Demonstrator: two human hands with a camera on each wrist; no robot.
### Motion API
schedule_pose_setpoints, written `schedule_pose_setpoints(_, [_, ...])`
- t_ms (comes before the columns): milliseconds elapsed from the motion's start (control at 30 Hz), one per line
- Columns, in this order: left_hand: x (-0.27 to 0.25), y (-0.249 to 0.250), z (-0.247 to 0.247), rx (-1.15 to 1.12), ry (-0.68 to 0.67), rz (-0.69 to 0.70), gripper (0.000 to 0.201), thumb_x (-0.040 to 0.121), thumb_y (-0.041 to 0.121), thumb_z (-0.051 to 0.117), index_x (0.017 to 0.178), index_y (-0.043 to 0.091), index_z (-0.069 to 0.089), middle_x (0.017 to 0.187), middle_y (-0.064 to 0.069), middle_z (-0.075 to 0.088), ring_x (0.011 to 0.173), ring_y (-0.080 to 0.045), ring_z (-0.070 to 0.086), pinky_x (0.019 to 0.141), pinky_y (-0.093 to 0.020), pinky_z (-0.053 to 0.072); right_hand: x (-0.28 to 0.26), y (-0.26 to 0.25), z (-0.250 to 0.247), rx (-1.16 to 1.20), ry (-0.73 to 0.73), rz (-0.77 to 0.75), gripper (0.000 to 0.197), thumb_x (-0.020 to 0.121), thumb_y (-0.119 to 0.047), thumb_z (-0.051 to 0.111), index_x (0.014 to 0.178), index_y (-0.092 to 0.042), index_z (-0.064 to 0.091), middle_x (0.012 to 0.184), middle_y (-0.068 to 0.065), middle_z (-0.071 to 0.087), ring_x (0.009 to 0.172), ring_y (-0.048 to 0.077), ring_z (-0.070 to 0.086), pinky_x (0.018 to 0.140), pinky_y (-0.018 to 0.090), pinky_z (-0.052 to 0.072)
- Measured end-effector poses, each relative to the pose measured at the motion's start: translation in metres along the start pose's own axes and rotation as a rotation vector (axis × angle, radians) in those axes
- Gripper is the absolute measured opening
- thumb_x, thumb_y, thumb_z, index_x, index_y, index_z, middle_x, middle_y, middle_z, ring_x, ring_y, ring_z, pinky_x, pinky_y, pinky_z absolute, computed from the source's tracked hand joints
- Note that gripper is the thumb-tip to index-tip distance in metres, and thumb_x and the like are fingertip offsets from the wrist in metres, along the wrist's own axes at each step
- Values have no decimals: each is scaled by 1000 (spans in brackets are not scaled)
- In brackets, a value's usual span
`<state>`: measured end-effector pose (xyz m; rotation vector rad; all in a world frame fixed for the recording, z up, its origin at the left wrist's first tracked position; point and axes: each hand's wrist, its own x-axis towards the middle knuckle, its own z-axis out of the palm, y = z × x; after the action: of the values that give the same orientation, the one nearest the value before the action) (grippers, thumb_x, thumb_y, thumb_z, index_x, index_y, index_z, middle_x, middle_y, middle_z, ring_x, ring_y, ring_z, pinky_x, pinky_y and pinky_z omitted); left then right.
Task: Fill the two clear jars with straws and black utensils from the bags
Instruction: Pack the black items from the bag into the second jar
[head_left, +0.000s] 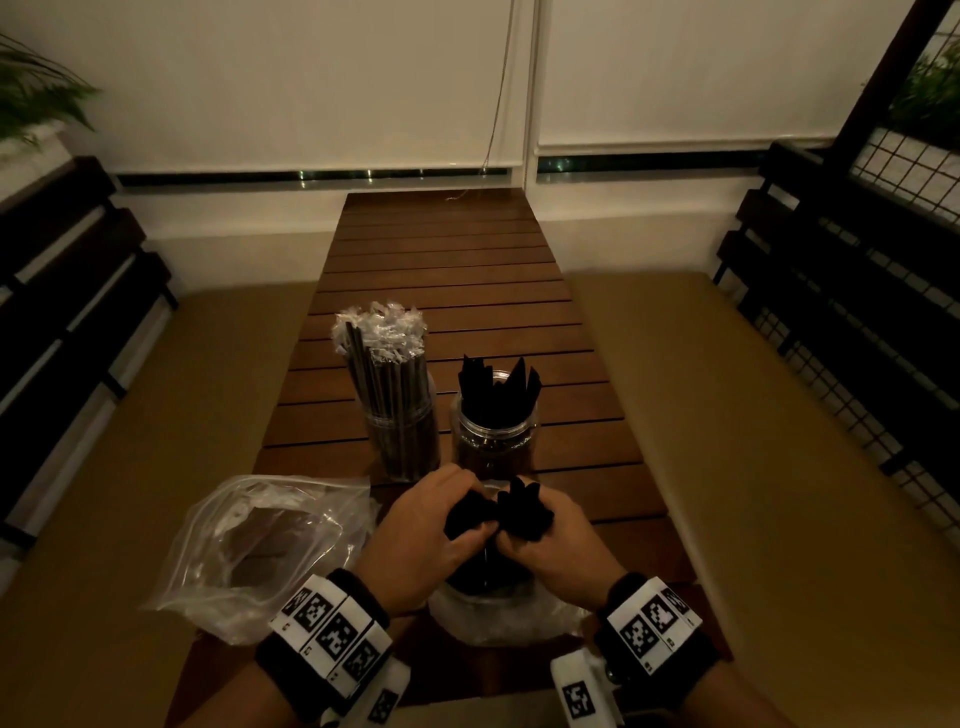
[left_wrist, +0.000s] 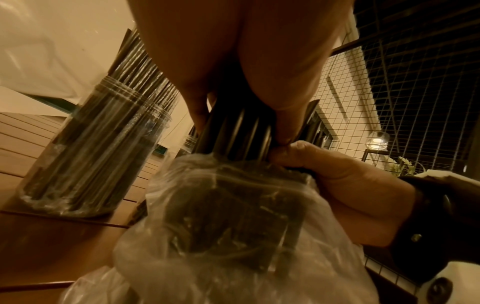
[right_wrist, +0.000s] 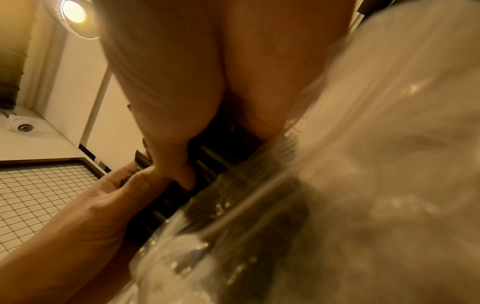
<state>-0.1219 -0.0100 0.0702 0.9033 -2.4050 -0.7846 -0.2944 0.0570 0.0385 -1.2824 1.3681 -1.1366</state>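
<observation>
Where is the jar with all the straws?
In the head view the straw jar stands upright on the wooden table, just left of the jar of black utensils and beyond the left hand.

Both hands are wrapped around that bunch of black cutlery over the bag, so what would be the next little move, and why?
Probably lift the black utensils clear of the bag and carry them to the right jar. The left hand and right hand both grip the bunch, that jar is only partly filled, and the straw jar looks full.
</observation>
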Motion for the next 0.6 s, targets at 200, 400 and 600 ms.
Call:
schedule_pose_setpoints(200, [3,1,1,-13,-9,7,16,84,30,67,96,22,59,96,16,53,91,2,51,78,-15,46,-3,-2,-1,23,48,-13,25,83,-7,70,90,-31,67,88,-5,70,87,11,68,77,26,54])
schedule_pose_setpoints(400, [3,-5,-1,-33,5,-4,24,82,48,51,93,27,57,94,19,51,89,1,52,77,-18,48,9,-25,-15,194,361,64,14,88,-6,71,99,-12,65,91,4,74,89,14,73,78,27,58])
schedule_pose_setpoints(600, [3,-5,0,-21,9,-30,20,84,45,54,94,29,57,96,18,51,94,1,51,79,-17,49,46,-86,-64,424,489,-116,13,94,-11,63,107,-10,61,83,-3,76,87,19,73,83,38,60])
